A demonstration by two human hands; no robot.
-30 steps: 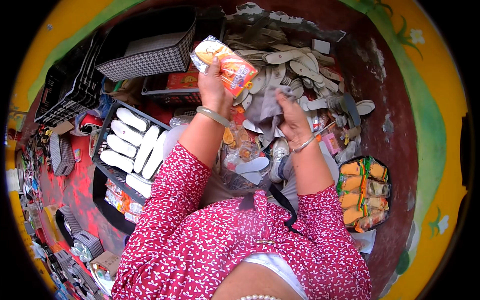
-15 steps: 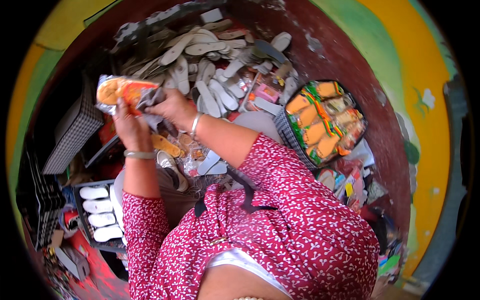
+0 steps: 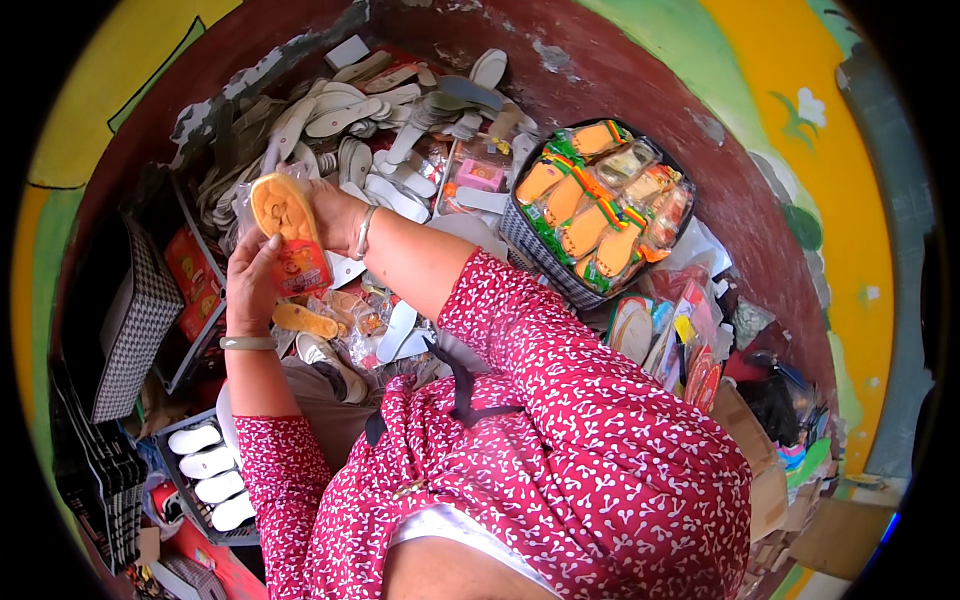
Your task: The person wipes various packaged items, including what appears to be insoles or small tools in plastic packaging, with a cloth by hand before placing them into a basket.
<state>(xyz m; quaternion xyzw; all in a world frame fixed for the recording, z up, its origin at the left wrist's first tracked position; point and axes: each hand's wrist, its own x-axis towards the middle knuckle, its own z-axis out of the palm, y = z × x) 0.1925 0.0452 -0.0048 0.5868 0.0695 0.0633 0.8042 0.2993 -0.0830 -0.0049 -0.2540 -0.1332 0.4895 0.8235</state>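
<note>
Plastic-wrapped, probably light, slick and bendy, the pack is being aptly edge-pinched by the left hand, the right hand's hold being hidden.

- Here we are, up on the wearer's head, the left fisheye looking steeply down over the chest!
- Close in, the patterned blouse fills the lower middle; farther out come the left hand and right hand, left of centre.
- Deeper still, the insole heap up top, the painted wall bending round the rim!
</note>
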